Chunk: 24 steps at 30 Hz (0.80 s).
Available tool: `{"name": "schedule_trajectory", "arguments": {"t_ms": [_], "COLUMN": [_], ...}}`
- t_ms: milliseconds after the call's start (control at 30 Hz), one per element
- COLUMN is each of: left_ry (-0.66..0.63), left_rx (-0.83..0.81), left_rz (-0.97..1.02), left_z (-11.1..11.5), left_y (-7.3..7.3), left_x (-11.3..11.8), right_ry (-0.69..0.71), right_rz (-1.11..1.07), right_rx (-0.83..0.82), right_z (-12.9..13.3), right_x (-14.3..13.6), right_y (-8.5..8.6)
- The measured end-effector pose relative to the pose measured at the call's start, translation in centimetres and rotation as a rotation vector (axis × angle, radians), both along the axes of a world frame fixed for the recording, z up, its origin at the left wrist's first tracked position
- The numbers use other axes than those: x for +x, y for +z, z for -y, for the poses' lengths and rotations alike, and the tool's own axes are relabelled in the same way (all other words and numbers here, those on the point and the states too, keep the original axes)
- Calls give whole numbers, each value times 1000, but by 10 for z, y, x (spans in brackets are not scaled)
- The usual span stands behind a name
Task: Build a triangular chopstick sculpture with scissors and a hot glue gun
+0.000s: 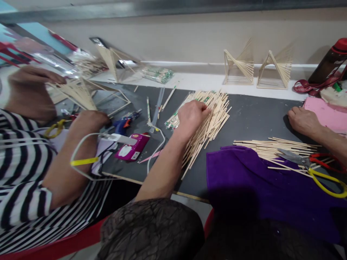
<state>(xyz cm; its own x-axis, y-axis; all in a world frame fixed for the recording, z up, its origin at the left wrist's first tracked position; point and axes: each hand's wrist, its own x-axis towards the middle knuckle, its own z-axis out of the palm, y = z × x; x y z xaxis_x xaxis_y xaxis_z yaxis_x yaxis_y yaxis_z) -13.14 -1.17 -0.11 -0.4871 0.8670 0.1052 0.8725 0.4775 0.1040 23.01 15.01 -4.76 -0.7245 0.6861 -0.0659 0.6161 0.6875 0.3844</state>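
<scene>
My left hand (193, 117) reaches over a pile of thin wooden sticks (211, 124), thumb and fingers pinched together on sticks at the pile's upper part. Exactly how many they grip cannot be seen. Out at the right, my right hand (304, 121) rests on the dark tabletop with its fingers curled in, next to a pink cloth (326, 117); nothing shows in it. Nearer to me, a second bunch of sticks (282, 147) lies partly on a purple cloth (238, 177). Scissors (306, 160) with red and yellow handles lie across those sticks.
Two stick frames (238, 68) stand against the wall, with a dark red-capped bottle (329, 63) at right. To the left, a co-worker in a striped shirt (24, 173) handles another stick frame (81, 94). A blue glue gun (124, 122), magenta box (132, 148) and white cable lie between us.
</scene>
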Motion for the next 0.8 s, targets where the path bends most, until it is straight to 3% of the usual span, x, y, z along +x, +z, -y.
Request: {"name": "schedule_trajectory", "arguments": {"t_ms": [133,367,533,667,800], "left_ry": [17,-82,-17,53,-60], "left_rx": [32,90,184,101,18], "left_rz": [10,193,243,135,69], "left_z": [-10,-19,1,25,36], "left_y": [4,0,3,-1,-8], "left_x": [-19,-31,-34,-31,-18], "right_ry": [-4,0,1,10,41], "right_rz": [6,26,46,57,72], "right_rx": [0,20,19,9,-8], "right_z": [-1,-3,-4,-3,-1], "right_x": [0,-1,-2,-3,-7], "right_y": [-2,-3,-2,2,12]}}
